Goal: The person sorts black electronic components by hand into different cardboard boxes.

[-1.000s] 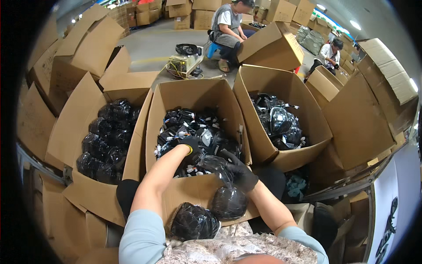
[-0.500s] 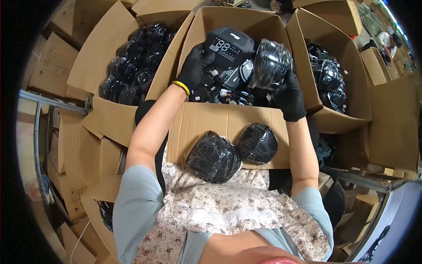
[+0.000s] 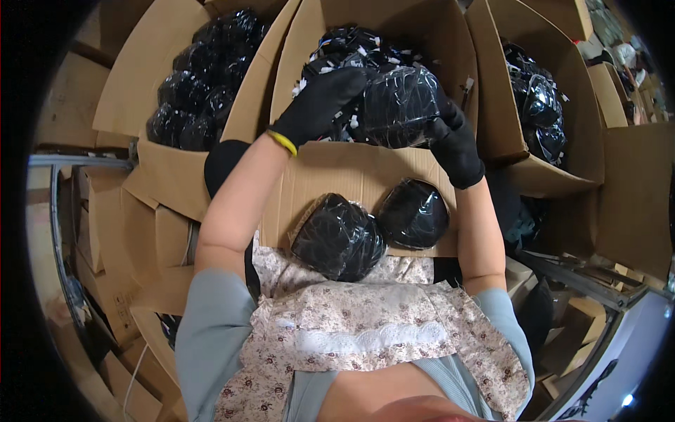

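Both my hands wear black gloves. Between them, over the near edge of the middle carton, is a film-wrapped black display unit (image 3: 402,109), its clear wrap shining. My right hand (image 3: 455,144) is closed on its right side, thumb at the lower edge. My left hand (image 3: 325,104) is closed at its left side, its fingertips partly hidden. Two more wrapped black units, a left one (image 3: 339,238) and a right one (image 3: 415,214), lie on the cardboard flap (image 3: 365,165) in front of me. Loose black parts with wires and white connectors (image 3: 358,46) fill the carton behind my hands.
A left carton (image 3: 151,77) holds several wrapped black units (image 3: 204,88). On the right, another carton (image 3: 485,91) holds wrapped units (image 3: 543,105) with cables. Metal frame rails (image 3: 84,160) and stacked cardboard stand at the sides. A person (image 3: 626,56) is far off at right.
The unwrapped display with lit-looking digits, earlier in my left hand, is no longer visible. The wrapped unit moved left and nearer, and my left hand now meets it. The view has shifted slightly.
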Available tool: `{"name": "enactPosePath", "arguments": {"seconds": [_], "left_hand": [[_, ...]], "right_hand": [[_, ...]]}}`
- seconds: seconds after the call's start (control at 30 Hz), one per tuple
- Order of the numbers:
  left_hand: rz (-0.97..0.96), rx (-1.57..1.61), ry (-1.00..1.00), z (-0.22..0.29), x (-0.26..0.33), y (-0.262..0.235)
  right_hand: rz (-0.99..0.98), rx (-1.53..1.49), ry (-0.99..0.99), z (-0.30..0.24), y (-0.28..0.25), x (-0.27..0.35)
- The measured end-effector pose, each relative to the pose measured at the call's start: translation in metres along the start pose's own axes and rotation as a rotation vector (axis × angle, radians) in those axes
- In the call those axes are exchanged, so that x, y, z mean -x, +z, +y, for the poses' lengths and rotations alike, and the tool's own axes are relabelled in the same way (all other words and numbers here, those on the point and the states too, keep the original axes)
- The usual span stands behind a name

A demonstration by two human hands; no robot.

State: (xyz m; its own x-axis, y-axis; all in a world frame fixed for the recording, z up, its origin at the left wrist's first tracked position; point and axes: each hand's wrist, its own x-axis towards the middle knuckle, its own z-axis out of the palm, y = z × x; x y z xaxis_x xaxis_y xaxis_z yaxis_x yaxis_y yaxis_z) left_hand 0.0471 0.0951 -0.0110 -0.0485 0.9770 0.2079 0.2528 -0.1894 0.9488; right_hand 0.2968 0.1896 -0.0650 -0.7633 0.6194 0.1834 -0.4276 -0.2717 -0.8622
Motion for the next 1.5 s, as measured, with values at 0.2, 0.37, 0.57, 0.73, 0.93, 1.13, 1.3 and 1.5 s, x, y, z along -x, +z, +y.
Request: {"name": "enactPosePath", "arguments": {"seconds": [0.2,0.37,0.57,0.73,0.93,1.13,1.3,1.5], "left_hand": [[-0.023,0.16,-0.182,-0.007,0.009,-0.011],[-0.061,0.168,-0.188,0.012,0.02,-0.007],[-0.039,0.026,-0.075,0.009,0.03,-0.006],[0.11,0.215,-0.262,0.018,0.034,-0.005],[0.213,0.233,-0.024,0.016,0.038,0.004],[0.284,0.253,-0.02,0.031,0.042,0.01],[0.247,0.295,-0.021,0.032,0.043,0.01],[0.212,0.317,0.02,0.034,0.047,0.008]], "right_hand": [[-0.007,-0.049,-0.007,0.002,0.017,-0.009],[0.155,-0.06,-0.034,0.003,0.03,-0.004],[0.147,-0.181,-0.032,-0.01,0.031,-0.006],[0.14,-0.012,-0.061,-0.005,0.029,0.004],[0.225,0.113,-0.082,0.006,0.036,0.002],[0.248,0.187,-0.107,0.002,0.038,0.006],[0.226,0.151,-0.128,0.001,0.04,0.006],[0.243,0.363,-0.101,-0.009,0.047,0.007]]}}
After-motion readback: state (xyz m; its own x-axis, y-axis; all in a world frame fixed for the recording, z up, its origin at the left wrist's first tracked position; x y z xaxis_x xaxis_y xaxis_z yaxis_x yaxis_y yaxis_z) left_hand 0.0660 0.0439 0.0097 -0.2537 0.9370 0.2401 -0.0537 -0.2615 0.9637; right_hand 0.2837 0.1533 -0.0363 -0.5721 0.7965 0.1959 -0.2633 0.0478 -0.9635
